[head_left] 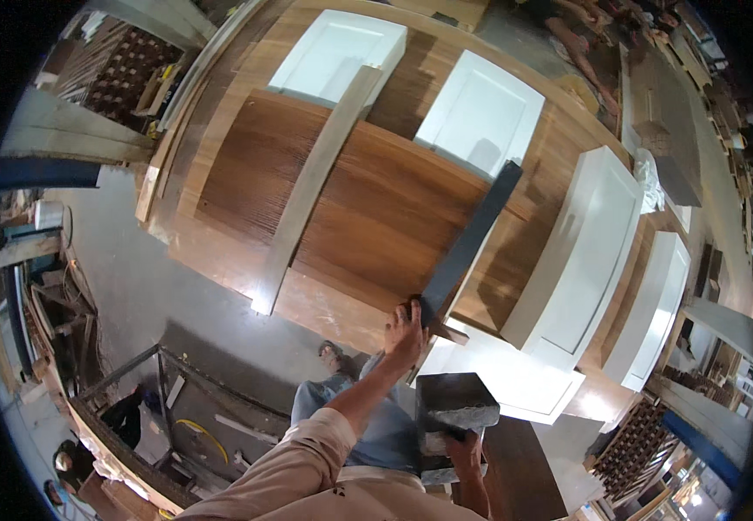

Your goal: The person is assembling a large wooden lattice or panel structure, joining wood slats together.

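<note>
Dark block (456, 395) in right hand (465, 450); frame (163, 384) around yellow strip (210, 437).

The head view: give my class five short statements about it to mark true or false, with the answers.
1. The left hand is at the near end of the dark strip. True.
2. The right hand is empty. False: it holds a dark blocky object.
3. The pale wooden strip lies across the brown board. True.
4. The white panel beyond the dark strip's far end is round. False: it is four-sided.
5. The left sleeve stops short of the wrist. True.
</note>
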